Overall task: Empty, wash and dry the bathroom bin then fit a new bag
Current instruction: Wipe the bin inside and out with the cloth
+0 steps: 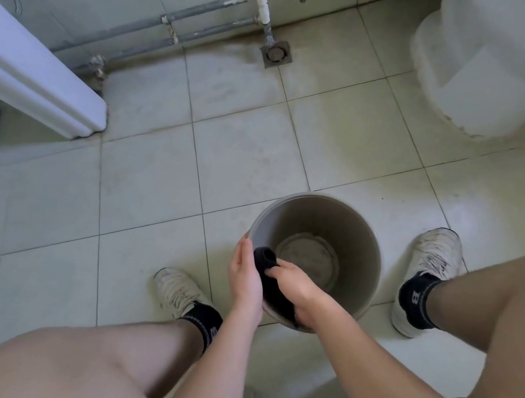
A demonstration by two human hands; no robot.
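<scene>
Person crouched over a grey bin on the bathroom floor, a dark cloth at its rim.

The tiled floor (153, 175) fills the room; a white tank (487, 57) stands at 2 o'clock, a white panel (23, 65) at 10, pipes (208, 9) along the wall at 12 with a drain (275, 54) just below them. The bin (344, 219) sits upright at 6 o'clock between two pale shoes (179, 291), bare inside, no bag in it. The left hand (243, 282) lies against the bin's outer wall at its 9 o'clock side, fingers nearly straight. The right hand (298, 288) has its fingers curled round the cloth (266, 264), which drapes over the near rim between both hands.
</scene>
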